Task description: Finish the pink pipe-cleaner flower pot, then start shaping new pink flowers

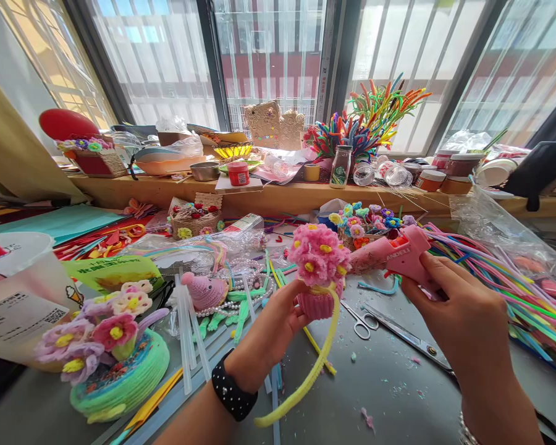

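My left hand (pixel 278 324) is closed round the pink base of a small pot of pink pipe-cleaner flowers (pixel 319 253) with yellow centres, held above the table. A yellow pipe cleaner (pixel 322 358) runs round the pot's neck, and its long end curves down toward me. In my right hand (pixel 463 309) is a pink hot glue gun (pixel 410 254), gripped by the handle. Its nozzle points left at the flower pot; whether the tip touches is hidden behind the blooms. Small scissors (pixel 362 324) and larger scissors (pixel 412 337) lie on the table below the gun.
At the left stand a plastic drink cup (pixel 23 296) and a green base with pipe-cleaner flowers (pixel 120 371). Clear glue sticks (pixel 188 340) lie nearby. Bundled pipe cleaners (pixel 500 272) spread at the right. Jars and a glass bottle (pixel 341 167) line the sill.
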### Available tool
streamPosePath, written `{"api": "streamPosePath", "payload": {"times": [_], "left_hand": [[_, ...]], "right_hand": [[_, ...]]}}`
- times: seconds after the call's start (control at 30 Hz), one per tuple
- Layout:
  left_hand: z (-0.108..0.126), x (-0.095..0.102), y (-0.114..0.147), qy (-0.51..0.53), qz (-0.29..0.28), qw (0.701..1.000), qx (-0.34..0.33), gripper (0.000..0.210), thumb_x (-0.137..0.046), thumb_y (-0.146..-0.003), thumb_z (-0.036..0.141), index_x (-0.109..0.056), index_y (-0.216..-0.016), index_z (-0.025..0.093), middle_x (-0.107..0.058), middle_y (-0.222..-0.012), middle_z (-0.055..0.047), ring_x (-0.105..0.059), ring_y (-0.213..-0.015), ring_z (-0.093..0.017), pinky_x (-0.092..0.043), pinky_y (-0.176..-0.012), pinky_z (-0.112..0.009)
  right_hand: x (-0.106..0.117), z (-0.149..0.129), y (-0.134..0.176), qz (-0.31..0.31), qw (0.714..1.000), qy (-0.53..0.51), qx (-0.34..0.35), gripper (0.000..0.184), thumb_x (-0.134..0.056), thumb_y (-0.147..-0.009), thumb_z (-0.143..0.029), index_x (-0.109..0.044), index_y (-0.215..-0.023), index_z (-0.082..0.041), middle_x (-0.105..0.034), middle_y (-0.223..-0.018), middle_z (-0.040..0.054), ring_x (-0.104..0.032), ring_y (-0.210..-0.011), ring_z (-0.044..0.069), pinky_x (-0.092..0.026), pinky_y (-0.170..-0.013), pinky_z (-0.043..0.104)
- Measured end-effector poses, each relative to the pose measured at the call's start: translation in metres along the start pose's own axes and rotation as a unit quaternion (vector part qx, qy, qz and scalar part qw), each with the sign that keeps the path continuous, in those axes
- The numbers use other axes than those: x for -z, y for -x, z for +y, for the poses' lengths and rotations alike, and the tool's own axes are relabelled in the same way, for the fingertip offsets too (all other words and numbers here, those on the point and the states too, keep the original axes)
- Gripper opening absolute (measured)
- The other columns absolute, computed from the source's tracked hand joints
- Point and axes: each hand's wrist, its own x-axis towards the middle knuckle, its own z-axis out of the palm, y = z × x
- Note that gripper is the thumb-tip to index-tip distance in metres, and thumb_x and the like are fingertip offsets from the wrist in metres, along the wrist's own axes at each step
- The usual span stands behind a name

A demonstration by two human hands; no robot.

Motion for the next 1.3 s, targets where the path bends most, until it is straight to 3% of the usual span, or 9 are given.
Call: {"api": "streamPosePath", "payload": {"times": [0.4, 0.8, 1.0, 1.17, 1.23, 1.3], "left_hand": [[-0.002, 0.001, 0.001, -0.026, -0.042, 0.999, -0.018, 0.020, -0.060, -0.074, 0.030, -0.067, -0.088, 0.017, -0.068, -0.090, -0.005, -0.060, -0.080, -0.013, -0.046, -0.075, -0.024], [-0.002, 0.000, 0.002, -0.015, -0.027, 1.000, -0.001, 0.019, -0.061, -0.073, 0.029, -0.067, -0.085, 0.016, -0.069, -0.087, -0.005, -0.061, -0.077, -0.013, -0.047, -0.073, -0.024], [0.002, -0.003, 0.003, 0.005, -0.010, 1.000, 0.000, 0.017, -0.059, -0.075, 0.027, -0.068, -0.084, 0.016, -0.070, -0.085, -0.004, -0.063, -0.076, -0.012, -0.049, -0.069, -0.020], [0.008, -0.005, 0.003, 0.031, 0.019, 0.999, -0.011, 0.018, -0.051, -0.081, 0.021, -0.066, -0.088, 0.014, -0.070, -0.085, -0.005, -0.064, -0.072, -0.011, -0.050, -0.066, -0.019], [0.011, -0.005, 0.003, 0.037, 0.052, 0.998, -0.013, 0.022, -0.048, -0.083, 0.021, -0.063, -0.095, 0.012, -0.069, -0.089, -0.006, -0.063, -0.071, -0.010, -0.050, -0.064, -0.019], [0.012, -0.004, 0.003, 0.038, 0.065, 0.997, -0.017, 0.024, -0.046, -0.084, 0.022, -0.061, -0.101, 0.011, -0.068, -0.092, -0.007, -0.063, -0.072, -0.011, -0.051, -0.065, -0.020]], "right_hand": [[-0.001, -0.001, 0.000, 0.002, 1.000, 0.006, 0.004, 0.023, -0.050, -0.079, -0.024, -0.062, -0.097, -0.016, -0.070, -0.087, 0.0083, -0.065, -0.074, 0.024, -0.049, -0.061, 0.033], [-0.004, -0.003, 0.000, 0.023, 0.999, 0.024, 0.006, 0.024, -0.053, -0.079, -0.025, -0.063, -0.095, -0.011, -0.069, -0.085, 0.0115, -0.065, -0.074, 0.025, -0.049, -0.062, 0.033], [-0.005, -0.003, -0.003, 0.032, 0.994, 0.068, -0.084, 0.043, -0.056, -0.075, -0.039, -0.062, -0.099, -0.003, -0.066, -0.082, 0.0172, -0.063, -0.074, 0.030, -0.048, -0.062, 0.037], [-0.012, 0.017, 0.001, -0.008, 0.984, 0.086, -0.153, 0.045, -0.052, -0.072, -0.049, -0.067, -0.085, -0.009, -0.060, -0.078, 0.0127, -0.058, -0.069, 0.027, -0.044, -0.056, 0.035], [-0.016, 0.025, 0.003, -0.074, 0.973, 0.112, -0.186, 0.042, -0.052, -0.068, -0.050, -0.068, -0.080, -0.012, -0.057, -0.073, 0.0104, -0.056, -0.063, 0.026, -0.040, -0.050, 0.033], [-0.018, 0.030, 0.005, -0.186, 0.945, 0.132, -0.235, 0.035, -0.053, -0.067, -0.045, -0.068, -0.078, -0.014, -0.057, -0.069, 0.0094, -0.054, -0.057, 0.023, -0.037, -0.046, 0.030]]}}
